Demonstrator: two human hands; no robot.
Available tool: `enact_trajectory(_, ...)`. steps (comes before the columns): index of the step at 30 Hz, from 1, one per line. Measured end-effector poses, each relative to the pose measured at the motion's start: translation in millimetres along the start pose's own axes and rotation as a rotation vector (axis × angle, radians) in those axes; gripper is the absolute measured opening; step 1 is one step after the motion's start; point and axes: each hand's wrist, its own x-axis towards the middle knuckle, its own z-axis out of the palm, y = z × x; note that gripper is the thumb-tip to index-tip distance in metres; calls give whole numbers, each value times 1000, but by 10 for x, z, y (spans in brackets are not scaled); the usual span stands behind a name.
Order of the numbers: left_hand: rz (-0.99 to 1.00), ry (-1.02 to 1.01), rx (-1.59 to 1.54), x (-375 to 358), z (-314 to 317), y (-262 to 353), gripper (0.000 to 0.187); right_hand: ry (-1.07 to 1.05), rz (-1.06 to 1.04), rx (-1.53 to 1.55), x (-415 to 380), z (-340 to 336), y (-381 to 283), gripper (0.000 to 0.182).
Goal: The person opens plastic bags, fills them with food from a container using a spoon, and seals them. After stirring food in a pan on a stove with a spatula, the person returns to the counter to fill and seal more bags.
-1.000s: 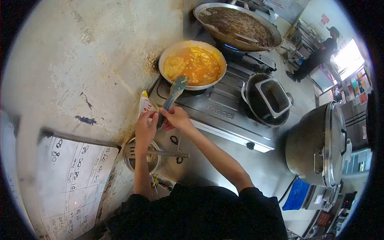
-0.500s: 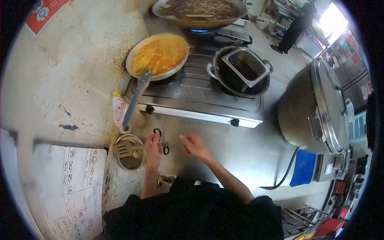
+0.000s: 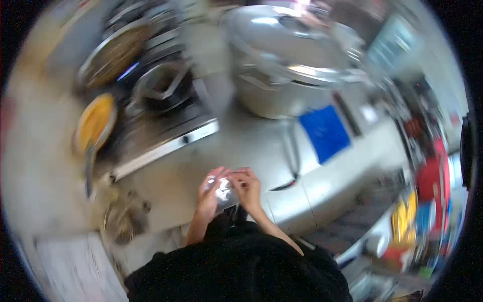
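Observation:
In front of my body, a small clear shiny packet (image 3: 222, 190), seemingly plastic, is held between my two hands. My left hand (image 3: 205, 200) grips its left side, and the fingers of my right hand (image 3: 246, 189) are pinched at its upper right edge. What the packet contains is too blurred to make out. Both hands are over the front edge of the steel counter (image 3: 186, 168).
A gas stove (image 3: 166, 148) at upper left bears a pan of orange food (image 3: 96, 122), a dark pot (image 3: 163, 90) and a large pan (image 3: 113, 58). A big lidded pot (image 3: 274, 95) stands behind a blue cloth (image 3: 324, 133). A metal container (image 3: 121, 224) is at lower left.
The view has swung to the right, with blur. My hands were apart with no packet visible; now they are close together with the clear packet between them.

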Motion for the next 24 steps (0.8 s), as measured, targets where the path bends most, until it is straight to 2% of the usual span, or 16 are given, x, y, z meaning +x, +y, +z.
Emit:
enact_trajectory(2,-54,45,154,81,232,-147,22,127,0,-118,34,-334,-123,10)
enact_trajectory(3,-89,73,182,169,303,-282,16,261,8,-140,70,-476,-90,10)
enact_trajectory(5,-290,-107,262,221,577,-257,11,484,63,-42,32,-783,62,9)
enact_trajectory(6,-339,-196,274,271,653,-384,11,660,137,58,13,-1016,147,10)
enact_trajectory(7,-388,-216,215,344,742,-503,13,756,140,27,-7,-1293,130,10)
enact_trajectory(9,-506,-323,196,427,950,-772,17,1111,71,-163,-184,-1804,131,11)
enact_trajectory(10,-524,-373,262,473,1064,-900,18,1117,-34,-285,-268,-1974,190,12)
enact_trajectory(13,-563,-583,351,504,1682,-1272,15,937,-209,-679,-514,-2320,251,21)
enact_trajectory(15,-587,-772,426,463,2132,-1518,12,865,-162,-645,-668,-2411,236,23)
enact_trajectory(19,-673,-1038,534,559,2996,-2144,17,971,-102,-716,-894,-3193,491,22)
enact_trajectory(20,-703,-1038,511,530,3233,-2338,14,986,-133,-748,-958,-3444,651,21)
enact_trajectory(21,-709,-1050,520,544,3429,-2511,14,1001,-126,-749,-1000,-3642,628,21)
enact_trajectory(23,-711,-1209,601,561,3843,-2844,12,984,196,-310,-1083,-4069,553,20)
enact_trajectory(24,-676,-1234,654,514,4060,-2961,16,849,227,-195,-1116,-4311,635,26)
